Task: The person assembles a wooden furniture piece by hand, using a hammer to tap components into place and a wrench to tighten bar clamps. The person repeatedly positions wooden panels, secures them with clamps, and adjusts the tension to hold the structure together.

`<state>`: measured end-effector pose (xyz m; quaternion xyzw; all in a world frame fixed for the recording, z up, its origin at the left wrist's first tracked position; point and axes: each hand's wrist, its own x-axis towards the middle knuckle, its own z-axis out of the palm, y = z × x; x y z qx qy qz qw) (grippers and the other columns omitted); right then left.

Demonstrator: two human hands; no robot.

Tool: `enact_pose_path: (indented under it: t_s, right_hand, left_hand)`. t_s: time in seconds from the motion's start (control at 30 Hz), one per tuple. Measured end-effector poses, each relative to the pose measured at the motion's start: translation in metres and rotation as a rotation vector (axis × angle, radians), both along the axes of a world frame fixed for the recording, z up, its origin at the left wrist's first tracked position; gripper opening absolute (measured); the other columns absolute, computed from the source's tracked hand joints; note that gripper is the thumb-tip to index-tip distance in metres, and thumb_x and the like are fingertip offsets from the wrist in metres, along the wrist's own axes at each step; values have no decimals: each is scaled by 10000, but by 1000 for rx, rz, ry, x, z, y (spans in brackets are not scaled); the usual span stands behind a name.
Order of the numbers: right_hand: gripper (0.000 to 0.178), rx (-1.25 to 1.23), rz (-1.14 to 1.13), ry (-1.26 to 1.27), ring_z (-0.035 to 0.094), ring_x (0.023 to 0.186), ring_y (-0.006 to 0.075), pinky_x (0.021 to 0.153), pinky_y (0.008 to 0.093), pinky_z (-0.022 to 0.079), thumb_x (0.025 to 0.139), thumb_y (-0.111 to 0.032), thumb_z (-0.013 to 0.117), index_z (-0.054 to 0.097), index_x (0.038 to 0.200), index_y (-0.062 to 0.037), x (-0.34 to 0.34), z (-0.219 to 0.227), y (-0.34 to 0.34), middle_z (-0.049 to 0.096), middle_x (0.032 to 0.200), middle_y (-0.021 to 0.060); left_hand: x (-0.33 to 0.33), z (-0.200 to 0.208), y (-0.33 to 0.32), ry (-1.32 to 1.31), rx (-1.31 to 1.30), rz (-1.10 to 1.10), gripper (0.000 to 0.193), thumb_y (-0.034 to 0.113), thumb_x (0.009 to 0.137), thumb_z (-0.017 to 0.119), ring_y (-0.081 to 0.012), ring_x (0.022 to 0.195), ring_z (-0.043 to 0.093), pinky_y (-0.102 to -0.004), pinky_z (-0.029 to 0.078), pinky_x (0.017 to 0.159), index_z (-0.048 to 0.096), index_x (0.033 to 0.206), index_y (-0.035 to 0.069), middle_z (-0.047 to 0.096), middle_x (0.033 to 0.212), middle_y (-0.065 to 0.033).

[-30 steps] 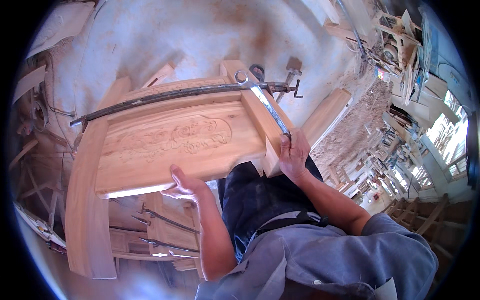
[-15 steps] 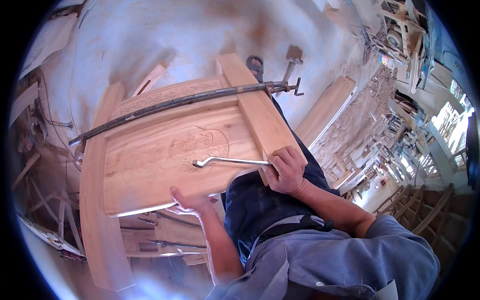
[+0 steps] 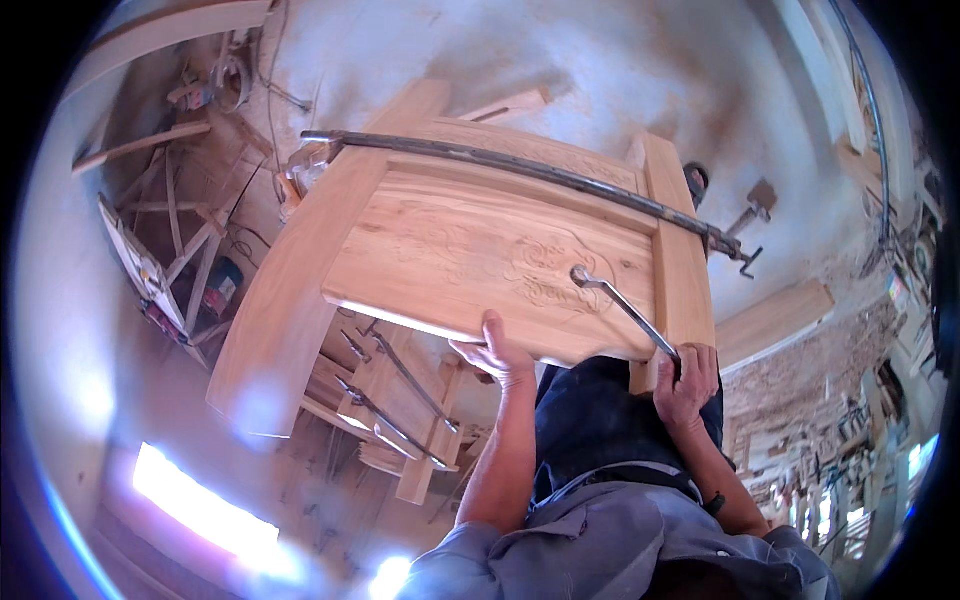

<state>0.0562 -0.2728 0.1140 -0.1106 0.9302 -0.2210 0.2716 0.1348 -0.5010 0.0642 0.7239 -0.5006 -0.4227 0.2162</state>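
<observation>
A carved wooden panel [image 3: 430, 240] in a pale frame lies before me, with a long dark bar clamp [image 3: 520, 170] across its far part. My left hand [image 3: 500, 355] grips the panel's near edge, thumb on top and the other fingers partly hidden underneath. My right hand [image 3: 687, 385] is closed round one end of a metal ring spanner [image 3: 632, 312], beside the frame's right stile [image 3: 680, 250]. The spanner's ring end lies over the carved scrollwork. At the right end of the clamp, its screw handle [image 3: 748, 262] sticks out beyond the stile.
Below the panel at left, more clamps [image 3: 390, 420] lie on other wooden pieces. A timber trestle [image 3: 175, 220] stands at far left. A plank [image 3: 775, 325] lies to the right, and a mallet-like tool [image 3: 757, 203] is beyond the clamp handle. Stacked timber lines the right side.
My view has swung, so the panel and clamp appear turned and shifted to the right. Both hands keep their grips, on the panel edge and the spanner.
</observation>
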Motion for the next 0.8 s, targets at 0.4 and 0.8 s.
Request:
enact_pose_path:
  t_s: [0.4, 0.8]
  right_hand:
    - [100, 122, 77, 99, 525, 842, 397, 716, 485, 423, 849, -104, 597, 554, 881, -20, -2, 3, -3, 531, 853, 175]
    - [146, 186, 130, 201, 539, 882, 383, 760, 485, 433, 883, -155, 571, 545, 873, -12, -21, 6, -6, 550, 857, 165]
  left_hand:
    - [4, 0, 1, 70, -74, -1, 723, 201, 760, 683, -308, 1074, 484, -454, 427, 961, 311, 1309, -87, 442, 1178, -231]
    - [-21, 16, -5, 247, -3, 86, 853, 175, 744, 706, -315, 1132, 474, -424, 407, 1002, 223, 1398, -84, 431, 1256, -255]
